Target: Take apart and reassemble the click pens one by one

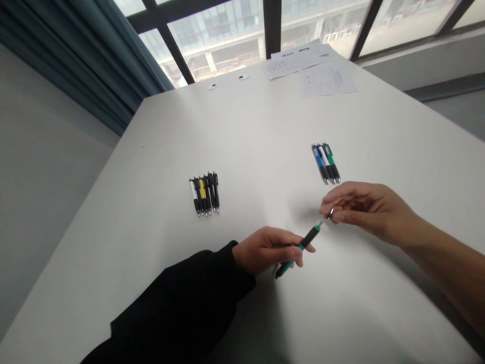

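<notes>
Low over the white table, my left hand pinches a green and black pen between thumb and fingers. The pen slants up to the right, and its thin inner tip shows bare at the upper end. Just beyond that end, my right hand holds a small silver pen tip between thumb and fingertips. A narrow gap seems to lie between the silver piece and the barrel. Behind my right hand lie a blue pen, a white pen and a green pen, side by side.
A row of several pens, mostly black with one yellow and one white, lies left of centre on the table. Printed papers rest at the far edge beside the window. A blue curtain hangs at the far left.
</notes>
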Motion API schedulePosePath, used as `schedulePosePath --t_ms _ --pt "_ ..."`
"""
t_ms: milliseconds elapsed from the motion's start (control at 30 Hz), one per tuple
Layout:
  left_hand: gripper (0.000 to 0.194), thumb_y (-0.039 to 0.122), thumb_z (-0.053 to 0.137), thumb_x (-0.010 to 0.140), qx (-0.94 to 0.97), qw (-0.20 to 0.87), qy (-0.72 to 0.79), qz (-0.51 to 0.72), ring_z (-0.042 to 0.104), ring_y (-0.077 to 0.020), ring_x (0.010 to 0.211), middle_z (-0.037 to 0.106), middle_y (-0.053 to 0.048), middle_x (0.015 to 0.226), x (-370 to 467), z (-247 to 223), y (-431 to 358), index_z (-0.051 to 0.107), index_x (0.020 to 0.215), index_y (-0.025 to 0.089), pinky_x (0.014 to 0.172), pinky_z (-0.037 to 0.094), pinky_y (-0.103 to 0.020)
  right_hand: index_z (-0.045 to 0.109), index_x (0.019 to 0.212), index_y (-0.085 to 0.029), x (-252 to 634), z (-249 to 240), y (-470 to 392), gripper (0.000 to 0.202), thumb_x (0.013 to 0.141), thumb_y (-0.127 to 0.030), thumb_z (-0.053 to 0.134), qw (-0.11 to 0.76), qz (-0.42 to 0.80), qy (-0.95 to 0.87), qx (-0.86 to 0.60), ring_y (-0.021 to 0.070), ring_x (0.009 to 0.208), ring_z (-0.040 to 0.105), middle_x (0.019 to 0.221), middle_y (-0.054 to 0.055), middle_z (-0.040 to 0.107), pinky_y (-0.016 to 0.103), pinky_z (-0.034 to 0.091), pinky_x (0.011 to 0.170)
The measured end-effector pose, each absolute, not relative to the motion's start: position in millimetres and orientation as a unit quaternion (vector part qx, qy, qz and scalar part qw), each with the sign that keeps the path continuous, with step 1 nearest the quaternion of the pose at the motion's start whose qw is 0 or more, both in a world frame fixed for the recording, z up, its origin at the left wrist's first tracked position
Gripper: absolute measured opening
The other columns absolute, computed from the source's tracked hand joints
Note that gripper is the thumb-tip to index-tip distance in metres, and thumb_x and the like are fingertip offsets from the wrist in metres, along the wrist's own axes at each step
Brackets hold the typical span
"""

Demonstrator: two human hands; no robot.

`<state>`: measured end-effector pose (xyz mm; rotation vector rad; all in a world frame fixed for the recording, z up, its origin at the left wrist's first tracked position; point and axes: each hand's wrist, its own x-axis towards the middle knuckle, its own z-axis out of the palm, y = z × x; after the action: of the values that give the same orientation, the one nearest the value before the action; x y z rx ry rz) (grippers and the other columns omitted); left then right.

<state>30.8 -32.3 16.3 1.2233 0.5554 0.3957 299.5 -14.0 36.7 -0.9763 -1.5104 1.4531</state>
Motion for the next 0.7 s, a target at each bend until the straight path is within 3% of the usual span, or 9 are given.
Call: schedulePosePath --t_ms 400,700 --pt "0.039 0.041 0.065 0.092 0.556 0.77 0.257 0.175 0.056 -0.0142 0.069 0.068 -0.009 0.081 29.5 13.5 -33.0 0.075 0.114 0.01 0.067 0.045 -0.027 0.076 0.1 -0.021 288.2 43.4 -23.3 0.019 0.081 -0.019 0.08 0.368 0.618 -0.591 -0.366 0.018 0.08 0.076 0.093 0.007 0.08 0.028 0.063 0.074" --pt "0.04 0.041 0.068 0.089 0.553 0.77 0.276 0.16 0.056 -0.0148 0.068 0.068 -0.01 0.079 29.8 17.3 -32.5 0.076 0.109 0.007 0.067 0.045 -0.029 0.073 0.091 -0.019 288.4 43.6 -20.7 0.011 0.088 -0.029 0.074 0.308 0.495 -0.734 -0.349 0.0149 0.071 0.07 0.08 0.004 0.075 0.024 0.053 0.066"
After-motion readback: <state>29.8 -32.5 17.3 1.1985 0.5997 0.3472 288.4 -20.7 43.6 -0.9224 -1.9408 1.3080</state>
